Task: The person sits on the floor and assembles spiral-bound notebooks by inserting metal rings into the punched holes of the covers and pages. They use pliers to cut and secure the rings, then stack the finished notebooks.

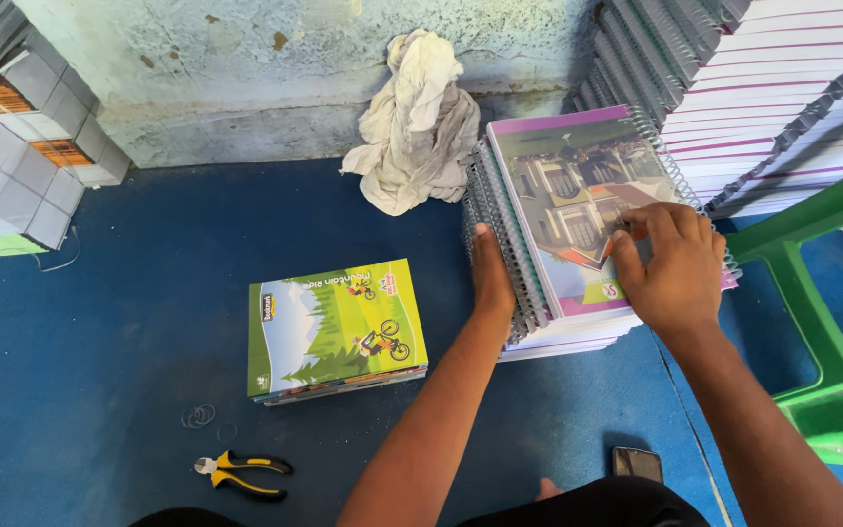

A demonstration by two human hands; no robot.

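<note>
On blue floor (100,322) by wall: both hands' grip flat, open, steadying notebook stack (578,195).

A stack of spiral-bound notebooks (578,210), purple-edged picture cover uppermost, stands on the floor.

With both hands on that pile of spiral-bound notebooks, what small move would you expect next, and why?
Probably lifting the top notebook off the pile. The right hand lies flat on its purple-edged cover with fingertips near the wire spine, while the left hand braces the pile's left side. A short green-covered stack lies on the blue floor to the left, a likely destination.
</note>
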